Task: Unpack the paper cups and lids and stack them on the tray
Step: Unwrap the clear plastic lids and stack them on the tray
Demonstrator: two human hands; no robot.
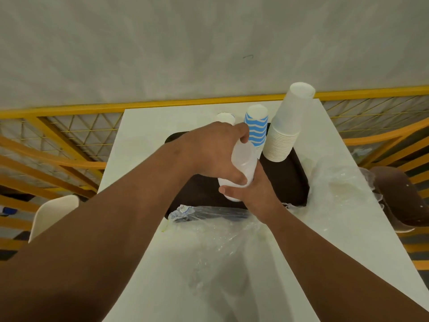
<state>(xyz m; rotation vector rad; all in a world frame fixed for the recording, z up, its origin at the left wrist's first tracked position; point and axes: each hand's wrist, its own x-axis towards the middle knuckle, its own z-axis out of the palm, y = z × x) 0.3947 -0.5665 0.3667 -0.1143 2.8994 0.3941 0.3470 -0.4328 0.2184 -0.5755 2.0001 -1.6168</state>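
A dark brown tray (292,182) lies on the white table. On its far side stand a tall stack of upside-down white paper cups (287,126) and a shorter stack of blue-and-white wavy cups (256,129). Behind my left hand another white stack (224,117) peeks out. My left hand (213,154) grips the top of a stack of translucent white lids (243,163) over the tray. My right hand (248,191) holds the same lid stack from below, fingers wrapped round its base.
Crumpled clear plastic wrapping (222,228) lies on the table in front of the tray, more of the wrapping (336,180) to the right. A brown chair (399,196) stands at right, a white chair (53,212) at left. Yellow railing (69,126) runs behind the table.
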